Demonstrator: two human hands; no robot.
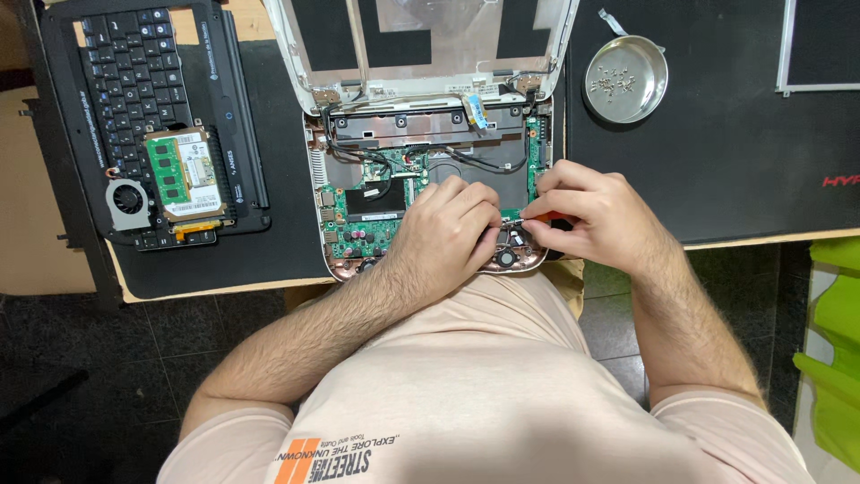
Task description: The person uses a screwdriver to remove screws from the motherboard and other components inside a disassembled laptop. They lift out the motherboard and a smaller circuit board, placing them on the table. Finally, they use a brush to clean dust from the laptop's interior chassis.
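The opened laptop chassis (pixel 421 152) lies on the black mat (pixel 717 161) at the middle of the desk, lid tilted back, with the green circuit board (pixel 367 229) and black cables exposed. Both hands work at its near right corner. The left hand (pixel 443 235) rests on the board area, fingers curled inward toward the right hand; whether it grips anything cannot be told. The right hand (pixel 596 215) is closed in a pinch on a small tool (pixel 548 216), of which only a sliver of orange handle shows between the fingers; its tip sits beside the left fingertips, just above a round part on the chassis edge.

To the left, well apart, the removed keyboard panel (pixel 134 81) lies face up, carrying a small green circuit card (pixel 184 175) and a grey fan (pixel 128 202). To the upper right, a round metal dish (pixel 626 79) holds loose screws.
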